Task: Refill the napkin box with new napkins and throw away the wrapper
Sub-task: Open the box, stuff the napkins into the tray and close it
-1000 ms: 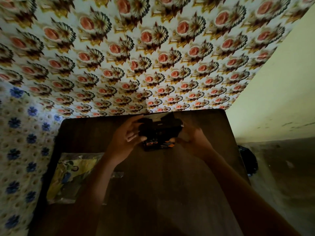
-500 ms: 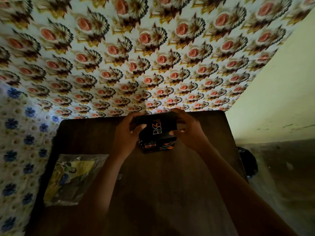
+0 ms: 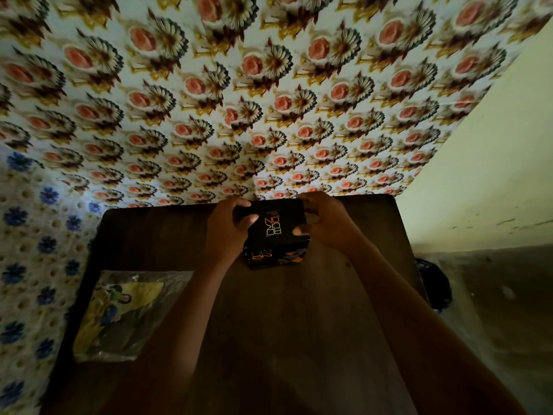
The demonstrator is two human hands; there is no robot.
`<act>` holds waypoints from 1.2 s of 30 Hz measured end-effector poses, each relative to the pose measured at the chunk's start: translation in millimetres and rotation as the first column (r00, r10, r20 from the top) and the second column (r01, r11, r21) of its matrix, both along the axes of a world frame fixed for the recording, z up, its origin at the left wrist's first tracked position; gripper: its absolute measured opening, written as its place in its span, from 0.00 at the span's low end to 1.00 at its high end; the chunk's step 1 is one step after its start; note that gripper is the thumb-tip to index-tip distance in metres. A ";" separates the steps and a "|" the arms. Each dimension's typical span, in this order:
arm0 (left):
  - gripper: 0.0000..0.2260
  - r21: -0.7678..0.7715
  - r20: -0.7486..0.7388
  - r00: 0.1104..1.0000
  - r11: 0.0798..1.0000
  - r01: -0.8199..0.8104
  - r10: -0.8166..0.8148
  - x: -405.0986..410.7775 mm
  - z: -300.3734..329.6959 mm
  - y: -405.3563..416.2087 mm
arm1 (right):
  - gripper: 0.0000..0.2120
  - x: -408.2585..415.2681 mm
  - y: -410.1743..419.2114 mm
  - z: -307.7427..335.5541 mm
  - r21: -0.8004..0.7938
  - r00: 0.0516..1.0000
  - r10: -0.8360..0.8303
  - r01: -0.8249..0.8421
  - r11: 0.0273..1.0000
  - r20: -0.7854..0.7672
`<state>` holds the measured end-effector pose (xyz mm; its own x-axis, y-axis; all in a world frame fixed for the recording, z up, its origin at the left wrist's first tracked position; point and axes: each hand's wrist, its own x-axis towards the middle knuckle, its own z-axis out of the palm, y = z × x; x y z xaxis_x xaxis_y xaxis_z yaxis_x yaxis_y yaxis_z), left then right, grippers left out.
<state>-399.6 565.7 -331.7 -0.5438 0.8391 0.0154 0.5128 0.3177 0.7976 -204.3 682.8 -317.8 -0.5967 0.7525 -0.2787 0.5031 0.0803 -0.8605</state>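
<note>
Two hands on one black napkin box (image 3: 274,232) at the far middle of the dark wooden table (image 3: 299,324); left hand (image 3: 229,232) clamped on the box's left side, thumb laid across the top near the left edge, fingers curled over the far corner; right hand (image 3: 327,226) clamped on the right side, thumb tip pressed on the top near the front right corner, fingers bent around the far right edge; box standing on the table, top flap down and flat, orange and white lettering across the lid, orange marks on the near face; contents hidden, cannot tell whether full or bare inside. Forearms reaching in from the near edge, both bare, converging on the box. Well apart from the box, at the table's near left, a clear plastic wrapper (image 3: 128,316) lying flat and crinkled, yellow and blue print inside, touching neither hand; cannot tell whether napkins sit within it. Beyond the table's far edge, a wall covering (image 3: 269,100) patterned with pink roses and striped fans; to the left, a second covering (image 3: 27,265) with blue flowers on white; to the right, a plain pale wall (image 3: 493,160); down beside the table's right edge, a dark bag-like shape (image 3: 434,283) on the floor, too dim to identify further.
</note>
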 end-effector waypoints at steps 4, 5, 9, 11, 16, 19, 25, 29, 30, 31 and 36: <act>0.22 -0.067 0.140 0.987 0.996 -0.065 0.074 -1.6 -8.9 1.5 | 0.36 2.2 -2.2 0.3 0.004 0.998 0.039 -0.039 0.999 0.050; 0.21 -0.097 0.163 0.984 0.994 -0.055 0.071 -3.9 -11.5 2.0 | 0.37 1.7 -2.4 0.4 0.037 0.995 0.052 -0.055 0.998 0.088; 0.13 -0.162 0.377 0.924 0.987 -0.001 0.062 -7.7 -11.9 0.3 | 0.28 -5.7 -10.3 -7.4 0.018 0.980 -0.026 0.023 1.000 0.196; 0.10 -0.159 0.384 0.921 0.987 -0.008 0.070 -4.1 -9.7 -2.6 | 0.19 -10.3 -18.5 -12.7 -0.007 0.974 -0.106 0.110 0.994 0.201; 0.10 -0.046 0.251 0.963 0.995 -0.085 0.094 12.6 -13.3 -30.2 | 0.12 -14.2 -29.9 -28.4 0.005 0.970 -0.231 0.231 0.973 0.081; 0.12 0.060 0.273 0.961 0.997 -0.052 0.034 27.4 -22.0 -50.6 | 0.14 -11.5 -31.7 -39.6 -0.168 0.923 -0.380 0.365 0.916 -0.066; 0.15 -0.014 0.181 0.983 0.999 -0.041 0.043 61.5 -41.9 -50.0 | 0.18 -12.0 -44.8 -69.2 -0.511 0.751 -0.637 0.484 0.711 -0.175; 0.23 0.000 0.356 0.934 1.000 0.008 -0.008 65.6 -59.7 -45.7 | 0.33 -5.3 -49.6 -87.5 -0.508 0.737 -0.668 0.537 0.673 -0.107; 0.23 0.019 0.339 0.940 0.999 0.033 -0.038 63.2 -63.5 -43.9 | 0.35 -3.3 -47.9 -91.7 -0.504 0.746 -0.660 0.537 0.676 -0.090; 0.22 0.026 0.300 0.952 0.998 0.056 -0.061 59.2 -68.8 -42.9 | 0.37 -0.7 -46.2 -94.9 -0.516 0.753 -0.653 0.530 0.673 -0.080; 0.36 -0.173 -0.057 0.998 0.984 -0.031 0.021 20.4 -80.7 -34.3 | 0.44 9.6 -20.8 -100.0 -0.594 0.808 -0.581 0.418 0.687 -0.103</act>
